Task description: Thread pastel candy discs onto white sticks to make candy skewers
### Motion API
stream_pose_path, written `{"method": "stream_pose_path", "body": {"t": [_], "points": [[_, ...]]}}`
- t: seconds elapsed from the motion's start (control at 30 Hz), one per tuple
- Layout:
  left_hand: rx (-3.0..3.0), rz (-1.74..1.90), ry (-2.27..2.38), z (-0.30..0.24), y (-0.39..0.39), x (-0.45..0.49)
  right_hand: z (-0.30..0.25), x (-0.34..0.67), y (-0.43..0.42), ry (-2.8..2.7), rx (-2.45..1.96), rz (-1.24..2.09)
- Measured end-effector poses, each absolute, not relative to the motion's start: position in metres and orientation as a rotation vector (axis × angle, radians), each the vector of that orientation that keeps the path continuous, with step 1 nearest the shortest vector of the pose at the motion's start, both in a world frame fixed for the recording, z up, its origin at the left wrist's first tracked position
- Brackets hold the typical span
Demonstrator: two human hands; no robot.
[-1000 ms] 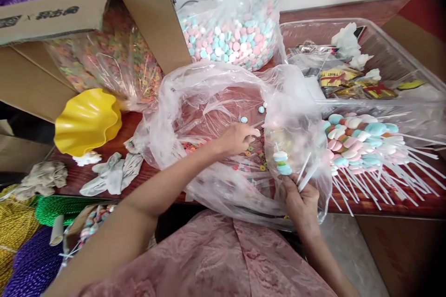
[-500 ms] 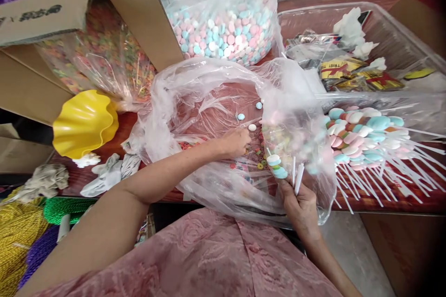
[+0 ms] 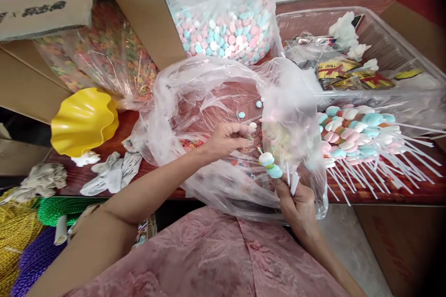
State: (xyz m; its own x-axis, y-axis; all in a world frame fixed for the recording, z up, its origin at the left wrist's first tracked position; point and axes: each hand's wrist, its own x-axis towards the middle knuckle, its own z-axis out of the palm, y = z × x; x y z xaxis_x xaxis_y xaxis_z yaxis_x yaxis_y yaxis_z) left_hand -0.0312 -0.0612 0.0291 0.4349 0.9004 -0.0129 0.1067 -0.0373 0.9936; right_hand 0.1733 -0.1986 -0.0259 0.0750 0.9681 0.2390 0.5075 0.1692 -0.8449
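My left hand (image 3: 228, 140) is over the open clear plastic bag (image 3: 163, 83), thumb and fingers pinched on a small greenish gummy ring (image 3: 250, 137), mostly hidden by the fingertips. My right hand (image 3: 298, 206) grips a marshmallow skewer (image 3: 271, 165), threaded with white and blue marshmallows and a yellow-green piece between, its tip pointing up and left. The same hand clasps spare white sticks (image 3: 294, 183). Inside the bag lie a white marshmallow (image 3: 252, 125), blue marshmallows (image 3: 241, 115) and reddish gummy rings (image 3: 193, 143).
Finished marshmallow skewers (image 3: 358, 134) are piled at the right, sticks outward. Behind stand a tied bag of marshmallows (image 3: 226, 32) and a clear plastic bin (image 3: 369, 11) with packets. At the left are a cardboard box (image 3: 142, 4), a yellow wavy bowl (image 3: 81, 123) and crumpled gloves (image 3: 111, 174).
My left hand has lifted from the gummy rings and moved slightly left, fingertips pinched. My right hand has brought the skewer a little left and up, closer to the left hand.
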Motion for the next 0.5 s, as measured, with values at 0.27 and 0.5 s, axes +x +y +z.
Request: {"method": "stream_pose_path", "body": {"t": [0.27,0.5], "points": [[1.13,1.231,0.884,0.037,-0.113,-0.054,-0.014,0.154,-0.194,-1.797,-1.375,0.609],[2.019,1.409,1.094,0.026,-0.13,-0.06,-0.013,0.149,-0.199,-1.882,-1.345,0.484]]}}
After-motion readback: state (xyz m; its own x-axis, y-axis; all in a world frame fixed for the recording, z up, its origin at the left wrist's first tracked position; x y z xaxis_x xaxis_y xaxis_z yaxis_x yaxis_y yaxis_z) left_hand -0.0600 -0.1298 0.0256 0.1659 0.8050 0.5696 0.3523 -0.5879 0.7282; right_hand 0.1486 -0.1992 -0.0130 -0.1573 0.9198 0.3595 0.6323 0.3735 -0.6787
